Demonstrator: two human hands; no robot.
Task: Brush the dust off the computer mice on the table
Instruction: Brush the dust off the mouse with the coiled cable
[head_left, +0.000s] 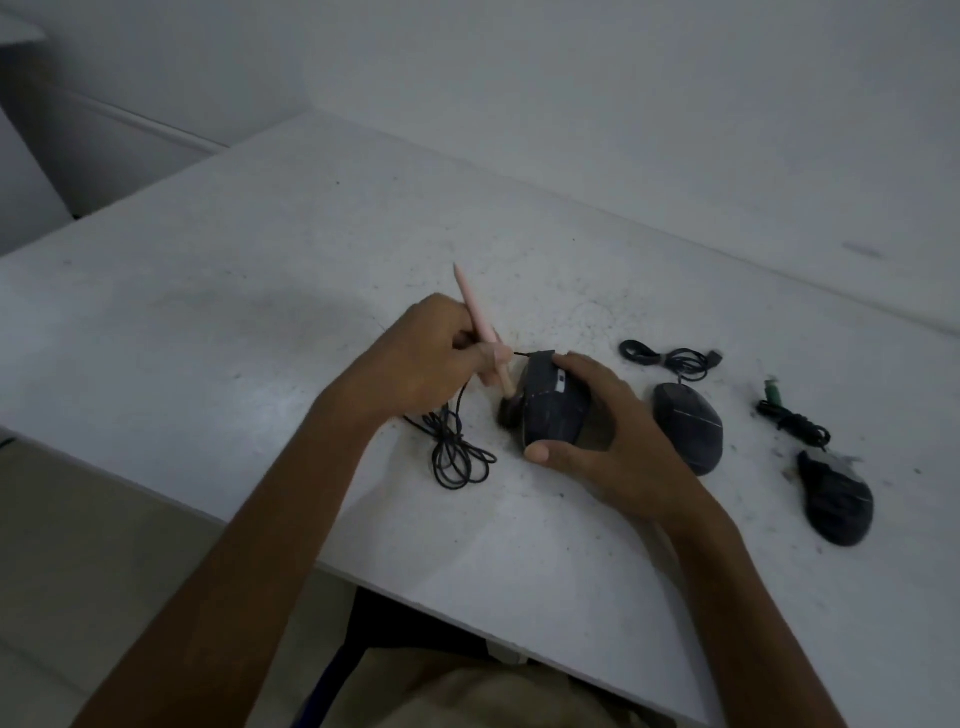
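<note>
Three mice sat on the table (260, 312). Nearest, the rightmost mouse (836, 499) lay apart w/ grit around it. The right hand (608, 447) curled round the left mouse (550, 405), thumb at its near end, fingers over the far end; the middle mouse (688, 428) lay just beside that hand. The cable (457, 452) lay looped to the left. Farther back, the left hand (426, 358) pinched a pink brush (483, 332), bristles touching the mouse's left side. Risk: strokes could probably snag the cable, or flick dust onto the other mice.
</note>
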